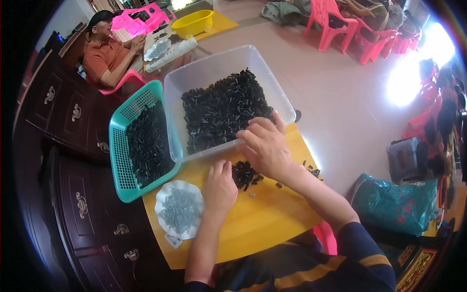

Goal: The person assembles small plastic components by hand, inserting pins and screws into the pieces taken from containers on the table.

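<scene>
My left hand (220, 189) rests on the yellow tabletop (262, 214), fingers closed beside a small pile of black plastic pieces (244, 174). What its fingertips hold, if anything, is hidden. Above that pile, by the near rim of a clear plastic bin (214, 70), is my right hand (267, 148). Its fingers bend down as if pinching, with one finger raised; I cannot make out anything between them. Many short black tubular pieces (224, 107) fill the bin. Left of my left hand, a white scalloped plate (162, 194) carries thin silvery pieces (180, 210) that look like springs.
A green mesh basket (116, 151) of black pieces stands against the bin's left side. Dark drawers (78, 170) line the left. Loose pieces (314, 171) lie at the table's right edge. Beyond sits another person (104, 58) at a table with a yellow tub (192, 23). A teal bag (394, 204) lies right.
</scene>
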A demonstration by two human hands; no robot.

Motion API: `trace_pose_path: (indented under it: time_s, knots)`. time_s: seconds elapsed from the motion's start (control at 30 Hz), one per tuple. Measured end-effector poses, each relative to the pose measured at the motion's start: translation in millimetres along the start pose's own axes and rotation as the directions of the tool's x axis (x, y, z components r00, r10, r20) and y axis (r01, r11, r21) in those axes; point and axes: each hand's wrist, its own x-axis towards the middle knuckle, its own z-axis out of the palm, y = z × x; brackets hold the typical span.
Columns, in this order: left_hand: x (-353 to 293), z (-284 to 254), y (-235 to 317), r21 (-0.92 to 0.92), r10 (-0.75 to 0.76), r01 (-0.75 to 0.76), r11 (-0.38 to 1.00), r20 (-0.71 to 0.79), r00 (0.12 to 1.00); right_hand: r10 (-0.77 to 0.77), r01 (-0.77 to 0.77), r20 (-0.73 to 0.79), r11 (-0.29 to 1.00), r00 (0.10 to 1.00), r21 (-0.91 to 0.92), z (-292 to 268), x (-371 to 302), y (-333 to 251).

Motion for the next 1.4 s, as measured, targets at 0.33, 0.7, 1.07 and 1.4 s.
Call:
trace_pose_path:
  time_s: [0.33, 0.7, 1.07, 1.4]
  knots:
    - [-8.7, -0.2, 2.0, -0.040, -0.013, 0.013, 0.999, 0.013, 1.000, -0.021, 0.021, 0.006, 0.999, 1.000, 0.029, -11.7, 1.8, 6.3]
    - [-24.7, -20.7, 12.3, -0.245, -0.053, 0.018, 0.969, -0.137, 0.989, 0.036, -0.019, -0.109, 0.988, 0.993, 0.153, -47.6, -9.7, 1.3]
    - [-25.3, -12.0, 64.2, -0.328, 0.246, -0.271, 0.905, -0.115, 0.962, 0.583, -0.476, 0.050, 0.608, 0.811, 0.635, -69.7, -116.5, 11.2]
    - [-5.1, 28.9, 84.3, -0.195, 0.369, -0.374, 0.907, -0.061, 0.927, 0.722, -0.460, 0.111, 0.308, 0.683, 0.833, -67.7, -131.5, 2.5]
